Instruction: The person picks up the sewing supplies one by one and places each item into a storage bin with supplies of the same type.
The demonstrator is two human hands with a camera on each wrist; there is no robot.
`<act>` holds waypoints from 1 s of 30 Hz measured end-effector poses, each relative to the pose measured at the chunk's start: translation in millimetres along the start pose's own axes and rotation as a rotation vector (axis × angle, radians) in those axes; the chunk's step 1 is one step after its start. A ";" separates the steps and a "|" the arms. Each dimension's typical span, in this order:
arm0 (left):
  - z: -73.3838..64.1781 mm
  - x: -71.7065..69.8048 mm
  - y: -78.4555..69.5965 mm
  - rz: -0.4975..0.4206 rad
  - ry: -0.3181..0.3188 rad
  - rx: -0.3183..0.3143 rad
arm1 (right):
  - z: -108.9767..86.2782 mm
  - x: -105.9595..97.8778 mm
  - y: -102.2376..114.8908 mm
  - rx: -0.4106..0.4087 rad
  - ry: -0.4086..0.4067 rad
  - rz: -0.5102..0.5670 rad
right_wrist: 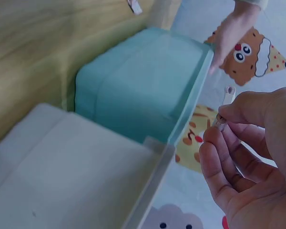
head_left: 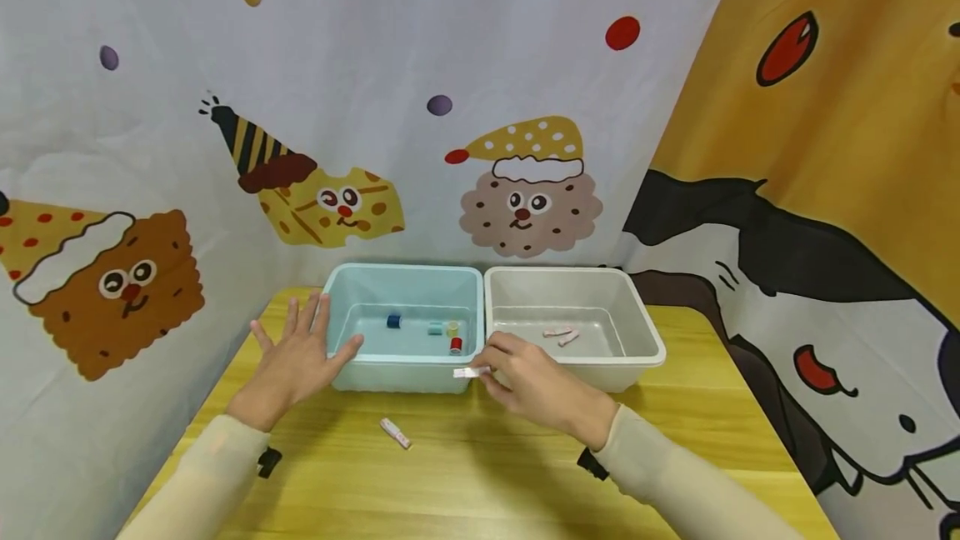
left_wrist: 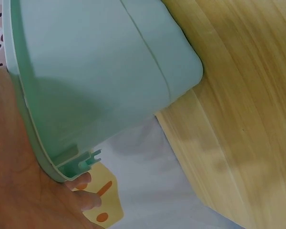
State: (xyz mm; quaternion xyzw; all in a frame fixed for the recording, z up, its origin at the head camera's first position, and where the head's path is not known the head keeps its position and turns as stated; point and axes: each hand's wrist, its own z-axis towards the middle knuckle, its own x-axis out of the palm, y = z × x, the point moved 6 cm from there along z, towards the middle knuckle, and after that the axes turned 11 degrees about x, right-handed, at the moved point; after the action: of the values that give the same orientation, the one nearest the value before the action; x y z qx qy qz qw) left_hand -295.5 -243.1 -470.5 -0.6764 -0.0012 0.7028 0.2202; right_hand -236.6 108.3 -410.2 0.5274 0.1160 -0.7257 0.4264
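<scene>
My right hand (head_left: 536,377) pinches a small pinkish-white clip (head_left: 471,372) between thumb and fingertips, by the front rims where the two bins meet. In the right wrist view, one end of the clip (right_wrist: 229,95) sticks out past the thumb. My left hand (head_left: 292,361) rests with spread fingers on the left rim of the light blue bin (head_left: 405,375). Inside that bin lie small thread spools: a dark blue spool (head_left: 393,321), a teal one, a yellow one and a red spool (head_left: 456,345). Another pinkish-white clip (head_left: 395,433) lies on the table before the blue bin.
A light grey bin (head_left: 622,374) stands against the blue bin's right side, with two pinkish-white clips (head_left: 568,338) on its floor. Both bins sit at the back of the wooden table (head_left: 450,490), before a curtain (head_left: 360,48) printed with cartoon figures.
</scene>
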 end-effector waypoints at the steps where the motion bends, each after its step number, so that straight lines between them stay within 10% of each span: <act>1: -0.4 0.0 0.3 -0.001 -0.001 -0.002 | 0.8 -2.9 -1.4 0.003 -0.005 -0.006; 30: -0.4 1.2 1.3 -0.005 -0.019 0.000 | 20.9 -50.8 -86.6 0.161 -0.022 -0.076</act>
State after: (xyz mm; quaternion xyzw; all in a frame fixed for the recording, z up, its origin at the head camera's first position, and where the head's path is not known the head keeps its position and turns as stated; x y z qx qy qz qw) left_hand -295.4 -244.0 -472.0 -0.6697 -0.0050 0.7088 0.2216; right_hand -310.7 173.4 -382.0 0.5474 0.0723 -0.7539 0.3560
